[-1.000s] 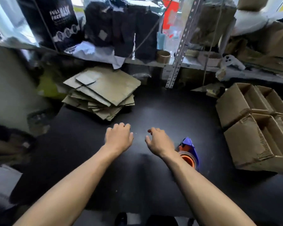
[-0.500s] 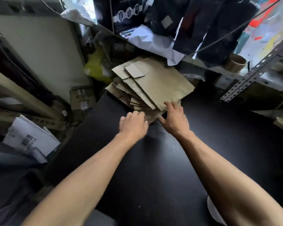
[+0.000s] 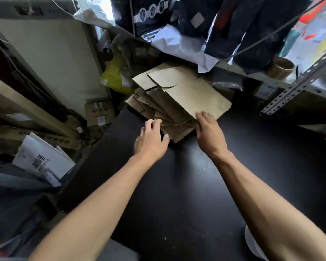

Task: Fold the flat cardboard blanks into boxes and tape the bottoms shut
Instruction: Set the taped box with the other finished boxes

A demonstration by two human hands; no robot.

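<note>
A messy stack of flat brown cardboard blanks lies at the far left corner of the black table. The top blank is the largest and lies tilted across the pile. My right hand rests at the near edge of that top blank, fingertips on the cardboard and thumb at the stack's side. My left hand hovers at the stack's near left corner, fingers curled and apart, touching the lower blanks' edges. Neither hand visibly holds a blank clear of the pile.
A metal shelf upright stands at the right, with a brown tape roll on the shelf behind. Dark bags and white paper hang over the stack. Boxes and a white packet crowd the floor at left.
My view swung left from the finished boxes and tape dispenser to the blank stack. Both hands moved forward onto the stack's near edge; the right hand's fingers now lie on the top blank.
</note>
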